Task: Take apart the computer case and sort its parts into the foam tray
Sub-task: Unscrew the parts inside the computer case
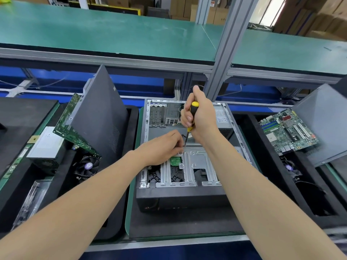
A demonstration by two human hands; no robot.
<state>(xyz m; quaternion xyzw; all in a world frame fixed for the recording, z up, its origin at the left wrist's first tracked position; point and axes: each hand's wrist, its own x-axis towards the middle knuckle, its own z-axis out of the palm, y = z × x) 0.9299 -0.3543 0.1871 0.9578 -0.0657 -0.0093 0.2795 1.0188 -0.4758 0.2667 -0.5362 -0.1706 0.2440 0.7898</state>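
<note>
The open computer case point(199, 162) lies on its side in the middle, its metal drive bracket facing up. My right hand point(201, 117) grips a yellow-and-black screwdriver point(191, 117) held upright, its tip down on the bracket's far edge. My left hand point(165, 147) rests on the bracket beside the tip, fingertips pinched at the shaft; what they pinch is too small to tell. A black foam tray point(62, 175) on the left holds a side panel point(99, 117), a motherboard point(75, 126), a power supply point(47, 145) and a fan point(88, 166).
Another foam tray point(262, 156) on the right carries a motherboard point(287, 130), a grey side panel point(323, 124) and a fan point(290, 167). A grey frame post point(225, 53) rises just behind the case. A green-topped shelf point(112, 34) runs across the back.
</note>
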